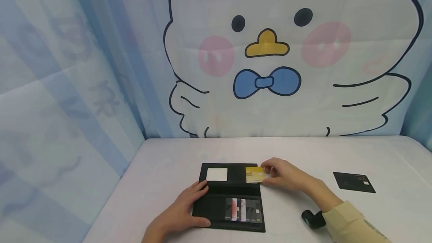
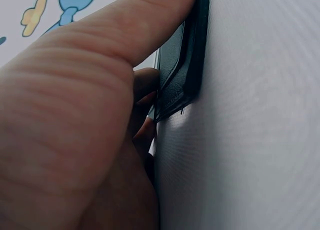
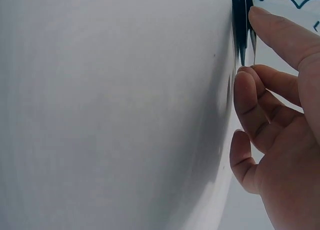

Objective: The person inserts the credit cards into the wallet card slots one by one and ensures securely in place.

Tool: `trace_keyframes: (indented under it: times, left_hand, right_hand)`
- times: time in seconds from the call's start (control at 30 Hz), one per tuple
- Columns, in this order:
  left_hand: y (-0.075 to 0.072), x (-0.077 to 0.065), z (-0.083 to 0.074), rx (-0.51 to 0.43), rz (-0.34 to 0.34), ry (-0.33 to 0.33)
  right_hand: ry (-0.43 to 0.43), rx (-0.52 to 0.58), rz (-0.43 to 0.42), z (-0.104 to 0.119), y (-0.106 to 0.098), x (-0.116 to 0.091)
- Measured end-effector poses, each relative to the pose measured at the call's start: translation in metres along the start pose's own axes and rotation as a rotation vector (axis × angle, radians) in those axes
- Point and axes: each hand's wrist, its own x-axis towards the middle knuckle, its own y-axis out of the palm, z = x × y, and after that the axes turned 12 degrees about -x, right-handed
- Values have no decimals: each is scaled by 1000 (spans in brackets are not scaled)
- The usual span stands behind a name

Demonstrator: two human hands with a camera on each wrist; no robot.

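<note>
A black card wallet lies unfolded on the table. My left hand rests at its left side, the thumb over the lower-left part and the fingertips against the edge near the fold. In the left wrist view the thumb reaches across the wallet's dark edge. My right hand pinches the right end of a yellow card, whose other end overlaps the wallet's upper panel. The right wrist view has thumb and fingertips at the card's end. Clear sleeves with several cards fill the lower panel.
A white rectangle shows in the upper panel's left part. To the right, a black card lies flat on the white table. A small black object is beside the right forearm. A printed curtain stands behind.
</note>
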Motion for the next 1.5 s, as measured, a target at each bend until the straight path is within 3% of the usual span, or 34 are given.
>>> trace_keyframes:
  times: [0.37,0.77,1.5]
  left_hand:
    - [1,0,-1,-6,-2,-18]
    - [0,1,0,-5,-1,-21]
    - [0,0,-2,-2,1,-15]
  right_hand:
    - [-24,-69,-30,6,5,8]
    - [74,-125,1,18,12,15]
    - [115,-151,7,25,16,19]
